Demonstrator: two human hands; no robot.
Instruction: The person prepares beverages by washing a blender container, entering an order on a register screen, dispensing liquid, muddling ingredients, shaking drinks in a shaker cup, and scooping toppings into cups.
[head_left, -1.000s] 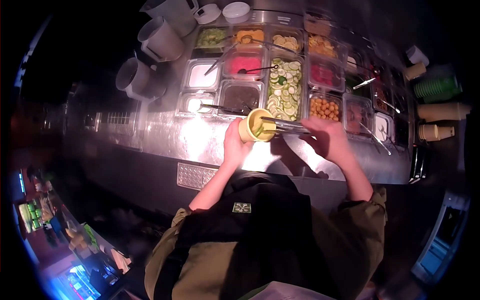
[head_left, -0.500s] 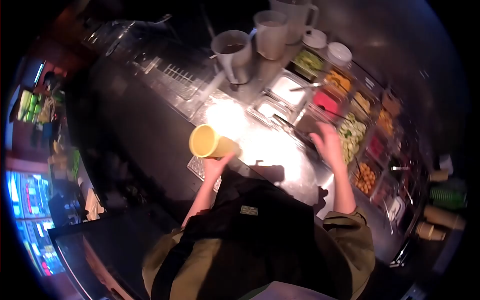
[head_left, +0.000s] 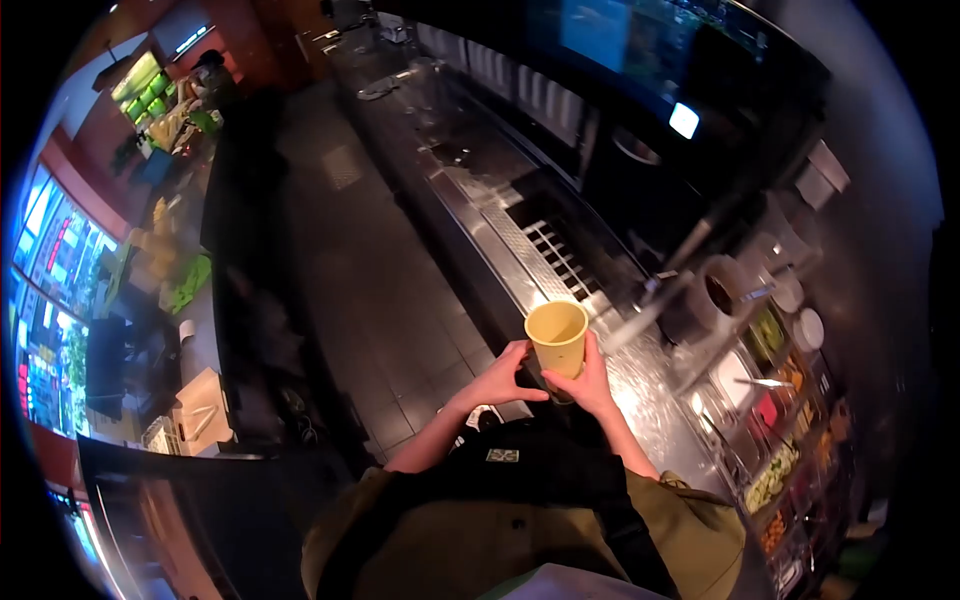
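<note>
From my end of the link, I see the cup [head_left: 557, 340] held out beyond the apron [head_left: 550, 450], by the edge of the counter [head_left: 640, 388]. The right hand [head_left: 592, 387] is clamped on it: the thumb crosses the near side of the wall and the fingers wrap the right side. The left hand [head_left: 492, 385] is curved, thumb and fingers apart, just left of the cup; its far fingertips come very near the left wall (whether they touch, I cannot tell from here).

The relation I watch is this: the cup lies far and left of the right palm, far and right of the left one. Of the two, the right hand is the nearer, since it has the hold. The long axis runs near to far in my view, base toward the apron, mouth on the far side and facing up; I judge it close to upright, perhaps slightly tilted.

Farther on, past the cup, is the grate [head_left: 557, 258]. A jug [head_left: 688, 318] stands to the right, with cucumber [head_left: 770, 480] near right, and the floor [head_left: 365, 330] shows to the left.
</note>
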